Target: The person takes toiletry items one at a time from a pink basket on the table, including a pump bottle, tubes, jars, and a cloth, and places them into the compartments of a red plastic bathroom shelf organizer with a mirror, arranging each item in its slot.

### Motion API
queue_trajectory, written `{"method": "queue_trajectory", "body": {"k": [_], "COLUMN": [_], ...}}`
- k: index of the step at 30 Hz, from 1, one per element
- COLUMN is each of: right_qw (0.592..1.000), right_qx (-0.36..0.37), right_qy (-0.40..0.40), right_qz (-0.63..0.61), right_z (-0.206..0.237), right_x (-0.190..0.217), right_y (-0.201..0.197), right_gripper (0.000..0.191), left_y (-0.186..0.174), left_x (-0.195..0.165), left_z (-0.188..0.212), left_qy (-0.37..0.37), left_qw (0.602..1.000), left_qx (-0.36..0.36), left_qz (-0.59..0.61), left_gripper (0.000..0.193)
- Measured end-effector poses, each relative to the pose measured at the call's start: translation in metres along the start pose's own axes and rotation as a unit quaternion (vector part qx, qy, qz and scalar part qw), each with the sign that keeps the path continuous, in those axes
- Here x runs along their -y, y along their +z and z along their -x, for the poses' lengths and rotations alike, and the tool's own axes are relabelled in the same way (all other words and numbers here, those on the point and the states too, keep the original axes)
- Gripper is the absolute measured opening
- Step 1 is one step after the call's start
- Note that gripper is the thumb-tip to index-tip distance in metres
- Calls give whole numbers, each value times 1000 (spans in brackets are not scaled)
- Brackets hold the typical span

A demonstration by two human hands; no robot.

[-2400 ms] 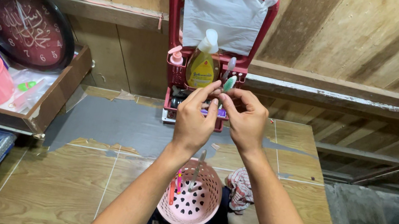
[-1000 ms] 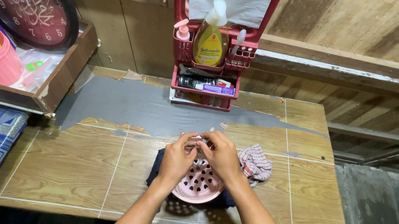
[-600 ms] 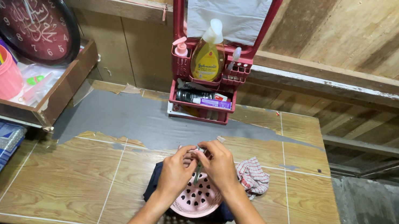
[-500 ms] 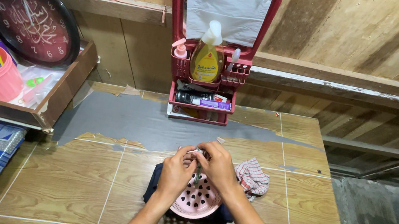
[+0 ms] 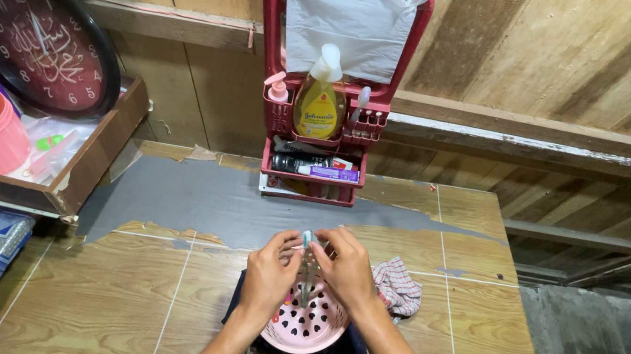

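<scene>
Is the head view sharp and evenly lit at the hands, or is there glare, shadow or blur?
Head view: sharp at the left hand and right hand over the pink perforated plastic basket; even light, no glare; dark shadow under the basket; wide-angle bend along the wooden table's edges.

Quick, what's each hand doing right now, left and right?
Left hand: fingers closed on a thin pen-like stick above the pink basket.
Right hand: fingers closed on the same stick.
</scene>
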State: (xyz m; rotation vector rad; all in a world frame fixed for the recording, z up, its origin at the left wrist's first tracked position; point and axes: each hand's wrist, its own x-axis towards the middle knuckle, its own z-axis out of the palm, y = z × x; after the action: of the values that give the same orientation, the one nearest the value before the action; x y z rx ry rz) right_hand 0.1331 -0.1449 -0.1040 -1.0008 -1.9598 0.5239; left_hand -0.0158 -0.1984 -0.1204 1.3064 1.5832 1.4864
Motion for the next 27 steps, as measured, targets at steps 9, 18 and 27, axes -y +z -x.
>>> {"method": "queue_trajectory", "body": {"k": [9,18,27], "right_qw": [996,985,982], "right_qx": [-77,-169,-189], "right_qy": [33,27,30], "right_qz": [-29,-39,-6], "right_z": [-26,-110,-176], "right_x": [-2,-35,-52], "right_y": [-19,-31,-33], "right_gripper": [17,24,29], "left_y": [-2,32,72], "left_x": [-36,-74,-52], "left_z": [-26,-112,-178], "left_qy": [71,137,253], "left_qw": [996,989,965], "left_qx": [-20,-9,24], "left_qz": [-59,-49,-65], "left_gripper": [31,33,50]}}
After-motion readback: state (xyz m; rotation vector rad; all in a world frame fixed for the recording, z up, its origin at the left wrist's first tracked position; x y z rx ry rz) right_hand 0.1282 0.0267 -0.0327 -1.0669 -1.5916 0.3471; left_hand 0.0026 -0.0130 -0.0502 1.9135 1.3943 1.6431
